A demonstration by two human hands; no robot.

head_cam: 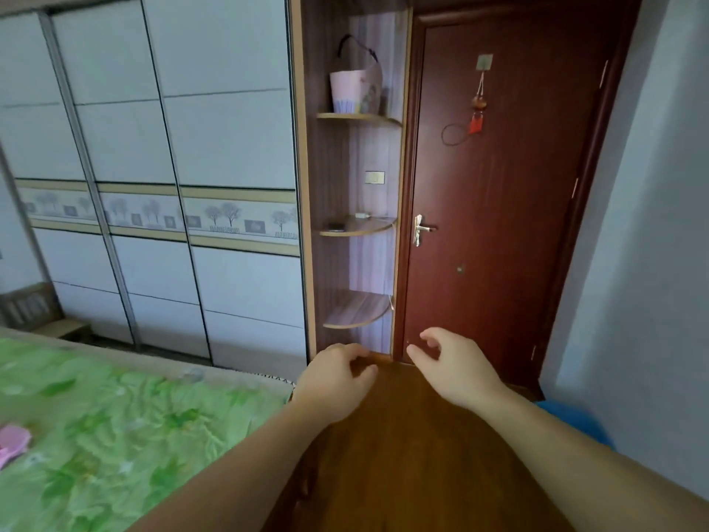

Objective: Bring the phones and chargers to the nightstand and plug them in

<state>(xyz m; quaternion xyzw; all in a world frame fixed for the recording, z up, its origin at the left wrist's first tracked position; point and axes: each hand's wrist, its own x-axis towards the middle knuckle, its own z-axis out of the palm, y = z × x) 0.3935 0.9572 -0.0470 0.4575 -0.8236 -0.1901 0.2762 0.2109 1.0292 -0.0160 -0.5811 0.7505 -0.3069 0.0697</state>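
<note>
Ahead on middle corner shelf I see dark phone beside white charger, well apart from me. Loosely curled, holding nothing: left hand, right hand, above wooden surface.

Middle corner shelf — a dark phone and white charger lie on it.

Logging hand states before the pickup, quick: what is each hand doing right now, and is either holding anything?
Left hand: open, fingers loosely curled, holding nothing.
Right hand: open, fingers loosely curled, holding nothing.
</note>
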